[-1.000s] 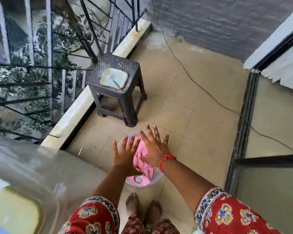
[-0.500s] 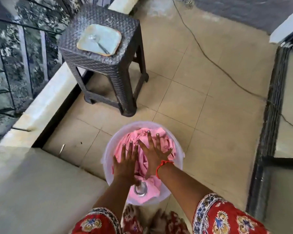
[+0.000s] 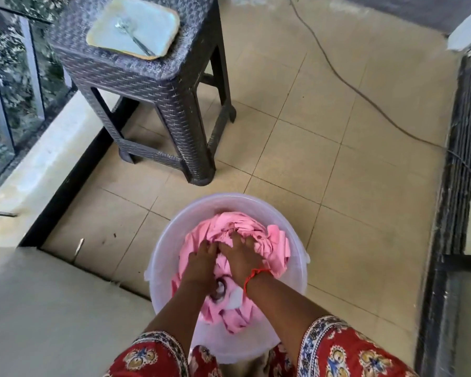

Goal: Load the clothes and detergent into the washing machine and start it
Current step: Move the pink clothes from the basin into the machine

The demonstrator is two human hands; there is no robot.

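Both hands have dropped from flat on top to digging in — the left hand (image 3: 201, 257) and right hand (image 3: 241, 255) are curling their grip into the pink clothes (image 3: 269, 240), which are sitting bunched in the translucent tub (image 3: 161, 257) on the tiled floor (image 3: 337, 172), near the woven stool (image 3: 147, 77).

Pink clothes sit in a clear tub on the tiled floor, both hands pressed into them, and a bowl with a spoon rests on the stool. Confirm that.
One detail is wrong. The head view shows a flat plate, not a bowl, on the stool, with a spoon on it. The rest holds: left hand and right hand press into the pink clothes in the tub.
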